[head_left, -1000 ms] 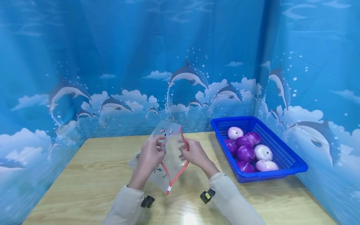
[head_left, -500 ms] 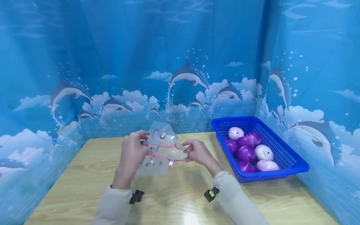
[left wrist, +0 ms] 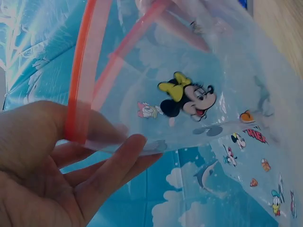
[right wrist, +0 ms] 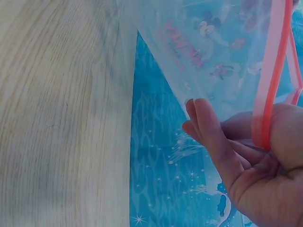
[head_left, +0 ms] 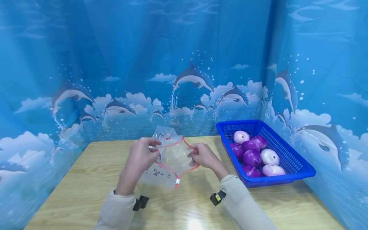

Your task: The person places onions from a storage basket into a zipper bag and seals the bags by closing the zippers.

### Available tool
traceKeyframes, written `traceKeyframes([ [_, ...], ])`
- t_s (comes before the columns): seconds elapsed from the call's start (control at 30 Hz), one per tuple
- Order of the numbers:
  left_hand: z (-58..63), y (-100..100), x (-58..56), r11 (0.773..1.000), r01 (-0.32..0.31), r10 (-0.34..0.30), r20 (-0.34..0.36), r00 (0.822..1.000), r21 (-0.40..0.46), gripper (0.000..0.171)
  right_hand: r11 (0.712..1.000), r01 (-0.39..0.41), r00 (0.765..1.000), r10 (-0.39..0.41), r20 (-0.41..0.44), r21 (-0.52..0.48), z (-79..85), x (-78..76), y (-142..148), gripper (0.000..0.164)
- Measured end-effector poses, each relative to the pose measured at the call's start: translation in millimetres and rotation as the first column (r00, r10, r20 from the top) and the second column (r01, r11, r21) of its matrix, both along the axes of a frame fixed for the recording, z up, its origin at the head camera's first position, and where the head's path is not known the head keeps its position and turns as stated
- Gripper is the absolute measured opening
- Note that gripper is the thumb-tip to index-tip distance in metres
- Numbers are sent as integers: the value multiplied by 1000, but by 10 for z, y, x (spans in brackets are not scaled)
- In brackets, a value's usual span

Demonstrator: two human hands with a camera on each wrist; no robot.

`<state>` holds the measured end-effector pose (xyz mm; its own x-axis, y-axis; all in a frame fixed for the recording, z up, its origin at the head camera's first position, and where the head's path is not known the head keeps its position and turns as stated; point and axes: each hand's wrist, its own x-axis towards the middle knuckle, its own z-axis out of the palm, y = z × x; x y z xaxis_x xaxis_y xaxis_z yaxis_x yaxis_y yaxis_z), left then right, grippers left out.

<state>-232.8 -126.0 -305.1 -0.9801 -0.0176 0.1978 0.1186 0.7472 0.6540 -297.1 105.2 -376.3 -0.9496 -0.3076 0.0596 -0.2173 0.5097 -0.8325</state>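
A clear zip bag (head_left: pixel 162 175) with cartoon prints and a red zip edge is held above the table, its mouth spread into a diamond. My left hand (head_left: pixel 142 154) pinches the left side of the mouth; in the left wrist view the thumb and fingers (left wrist: pixel 118 165) hold the red strip and film. On the opposite side my right hand (head_left: pixel 204 156) pinches the other red edge, its fingers (right wrist: pixel 213 142) bent over the film in the right wrist view. A white slider (head_left: pixel 177 181) sits at the near corner of the zip. Nothing shows inside the bag.
To the right stands a blue plastic basket (head_left: pixel 299 169) holding several purple onions (head_left: pixel 252 157) and several pale, whitish-pink ones (head_left: pixel 269 156). The wooden table (head_left: pixel 95 179) meets a blue dolphin-print curtain (head_left: pixel 138 64) at its back edge and sides.
The left hand has moved left from the bag's middle and taken the left edge of the mouth. The bag's mouth has been pulled wide between both hands. The basket has stayed put.
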Motion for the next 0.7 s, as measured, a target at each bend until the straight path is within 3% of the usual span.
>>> traceKeyframes([
  [0.33,-70,52,-51,997,52,-55,54,997,56,28,998,-54,998,55,38,-16,24,-27,34,37],
  [0.5,-86,50,-83,995,70,-74,64,995,65,29,987,-158,987,157,-12,-40,24,-39,128,37],
  [0.7,-84,36,-97,995,56,-64,95,993,86,34,954,-290,957,288,-40,-71,55,-16,255,46],
])
